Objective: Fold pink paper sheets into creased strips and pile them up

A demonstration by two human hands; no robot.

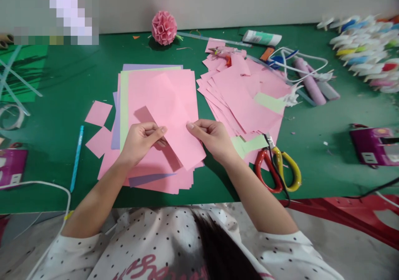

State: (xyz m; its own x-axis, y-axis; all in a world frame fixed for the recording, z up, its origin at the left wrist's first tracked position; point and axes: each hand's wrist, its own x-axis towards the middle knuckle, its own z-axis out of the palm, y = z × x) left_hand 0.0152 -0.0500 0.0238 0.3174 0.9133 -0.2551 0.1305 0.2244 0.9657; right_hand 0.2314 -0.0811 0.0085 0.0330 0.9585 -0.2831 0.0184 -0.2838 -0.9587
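Note:
Between my two hands is a pink paper strip, held at a slant above a stack of coloured paper. My left hand pinches its left edge between thumb and fingers. On the opposite edge, my right hand grips it the same way. The strip casts a shadow on the pink sheet below. Green and purple sheets show at the stack's edges. Two small pink paper squares lie left of the stack, the lower one partly against its sheets.
A pink paper ball sits at the back. To the right are loose pink sheets, a glue gun with a white cord, and scissors with red and yellow handles. A blue pencil lies at left.

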